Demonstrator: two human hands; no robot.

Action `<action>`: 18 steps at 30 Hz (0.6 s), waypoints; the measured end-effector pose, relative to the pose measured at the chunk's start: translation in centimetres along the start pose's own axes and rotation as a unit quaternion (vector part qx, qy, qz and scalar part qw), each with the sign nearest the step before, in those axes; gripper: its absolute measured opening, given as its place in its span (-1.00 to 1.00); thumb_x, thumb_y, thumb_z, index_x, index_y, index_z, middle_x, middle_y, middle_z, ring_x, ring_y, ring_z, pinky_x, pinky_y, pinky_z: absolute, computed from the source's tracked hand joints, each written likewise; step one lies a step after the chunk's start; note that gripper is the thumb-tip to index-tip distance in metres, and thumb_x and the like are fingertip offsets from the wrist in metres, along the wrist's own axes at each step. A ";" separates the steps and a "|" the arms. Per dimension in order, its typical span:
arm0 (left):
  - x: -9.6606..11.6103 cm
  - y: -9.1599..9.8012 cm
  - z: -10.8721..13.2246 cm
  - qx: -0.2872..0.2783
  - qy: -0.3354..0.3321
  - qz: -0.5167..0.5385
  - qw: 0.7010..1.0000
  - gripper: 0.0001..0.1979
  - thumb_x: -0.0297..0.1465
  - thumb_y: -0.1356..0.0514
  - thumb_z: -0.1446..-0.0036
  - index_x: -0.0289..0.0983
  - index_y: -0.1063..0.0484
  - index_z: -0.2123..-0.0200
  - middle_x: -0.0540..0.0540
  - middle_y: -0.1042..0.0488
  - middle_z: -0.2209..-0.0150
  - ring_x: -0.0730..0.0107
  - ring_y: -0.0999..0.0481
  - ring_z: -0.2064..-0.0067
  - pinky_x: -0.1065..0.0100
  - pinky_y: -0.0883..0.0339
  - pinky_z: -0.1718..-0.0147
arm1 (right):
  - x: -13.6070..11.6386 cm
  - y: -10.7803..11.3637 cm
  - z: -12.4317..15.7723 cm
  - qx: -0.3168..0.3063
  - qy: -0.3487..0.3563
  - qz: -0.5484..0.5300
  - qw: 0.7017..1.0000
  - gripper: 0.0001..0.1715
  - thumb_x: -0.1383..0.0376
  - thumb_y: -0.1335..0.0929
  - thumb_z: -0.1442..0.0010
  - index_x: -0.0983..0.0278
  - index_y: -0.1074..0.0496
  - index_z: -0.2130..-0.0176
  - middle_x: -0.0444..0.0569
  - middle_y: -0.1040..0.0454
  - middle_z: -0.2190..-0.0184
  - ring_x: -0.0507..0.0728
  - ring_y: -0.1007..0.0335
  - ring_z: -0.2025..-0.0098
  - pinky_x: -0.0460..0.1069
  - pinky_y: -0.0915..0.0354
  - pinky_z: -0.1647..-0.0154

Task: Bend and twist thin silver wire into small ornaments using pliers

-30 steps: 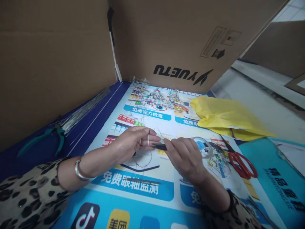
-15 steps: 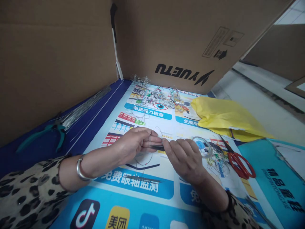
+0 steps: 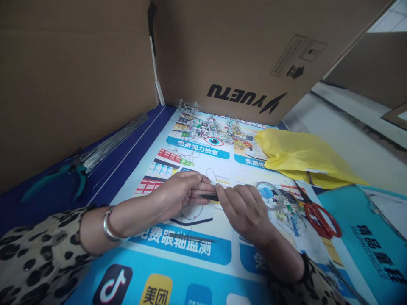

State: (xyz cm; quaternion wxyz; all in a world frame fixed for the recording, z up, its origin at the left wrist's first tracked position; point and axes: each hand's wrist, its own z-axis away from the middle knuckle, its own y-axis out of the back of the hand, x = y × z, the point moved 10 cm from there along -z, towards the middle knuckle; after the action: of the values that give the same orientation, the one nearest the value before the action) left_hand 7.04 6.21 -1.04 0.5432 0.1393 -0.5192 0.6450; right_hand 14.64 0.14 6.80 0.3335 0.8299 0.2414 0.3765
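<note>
Wire (image 3: 211, 173) | pinched in left hand (image 3: 178, 192) fingers | right hand (image 3: 246, 209) grips dark tool (image 3: 210, 196) | barely shifted since

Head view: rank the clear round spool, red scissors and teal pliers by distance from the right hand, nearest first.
From the right hand:
1. clear round spool, just to its right.
2. red scissors, farther right.
3. teal pliers, far left, by the cardboard.

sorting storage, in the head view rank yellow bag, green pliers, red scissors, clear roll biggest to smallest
1. yellow bag
2. green pliers and red scissors: look about alike, not ranked
3. clear roll
</note>
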 end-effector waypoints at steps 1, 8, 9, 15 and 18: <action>0.0 -0.1 0.0 -0.003 0.000 -0.001 1.000 -0.84 -0.46 -0.06 -0.17 -0.38 -0.41 0.35 -0.25 -0.56 0.31 0.22 -0.55 0.20 0.23 -0.42 0.19 | 0.0 -0.1 0.0 -0.002 0.002 0.000 1.000 -0.70 0.45 -0.24 -0.19 0.43 -0.31 0.05 0.04 -0.44 0.38 0.14 -0.25 0.29 0.08 -0.15 0.34; 0.3 -0.2 0.0 -0.019 0.003 -0.018 1.000 -0.84 -0.45 -0.06 -0.17 -0.39 -0.41 0.36 -0.25 -0.55 0.29 0.20 -0.55 0.19 0.19 -0.41 0.15 | -0.2 -0.8 -0.1 -0.023 0.003 -0.006 1.000 -0.73 0.46 -0.21 -0.20 0.47 -0.35 0.09 0.04 -0.41 0.43 0.13 -0.21 0.35 0.07 -0.12 0.38; 0.4 -0.2 0.0 -0.024 -0.002 -0.025 0.999 -0.83 -0.44 -0.07 -0.18 -0.39 -0.41 0.36 -0.25 -0.55 0.28 0.20 -0.54 0.18 0.20 -0.41 0.15 | -0.1 -0.8 -0.1 -0.024 0.001 -0.009 1.000 -0.73 0.47 -0.21 -0.20 0.47 -0.35 0.10 0.04 -0.40 0.44 0.13 -0.20 0.36 0.06 -0.12 0.38; 1.2 -0.2 0.0 -0.040 -0.052 -0.109 0.992 -0.79 -0.30 -0.12 -0.16 -0.35 -0.41 0.32 -0.25 -0.55 0.23 0.19 -0.51 0.12 0.25 -0.40 0.20 | 0.1 -1.3 -0.2 -0.045 -0.020 -0.028 0.998 -0.73 0.49 -0.21 -0.20 0.51 -0.37 0.12 0.04 -0.38 0.47 0.12 -0.18 0.38 0.05 -0.13 0.38; 1.5 -0.3 -0.1 -0.038 -0.061 -0.136 0.988 -0.78 -0.27 -0.13 -0.14 -0.34 -0.41 0.34 -0.23 -0.55 0.25 0.20 -0.52 0.15 0.25 -0.39 0.22 | 0.1 -1.8 0.0 -0.066 -0.034 -0.048 0.996 -0.72 0.49 -0.20 -0.19 0.50 -0.38 0.12 0.05 -0.40 0.44 0.13 -0.20 0.36 0.05 -0.16 0.33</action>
State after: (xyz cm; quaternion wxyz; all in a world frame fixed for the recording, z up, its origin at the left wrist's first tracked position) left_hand 6.80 7.05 0.21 0.5982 0.2270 -0.5517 0.5350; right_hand 14.42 1.43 5.55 0.4129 0.8058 0.2447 0.3468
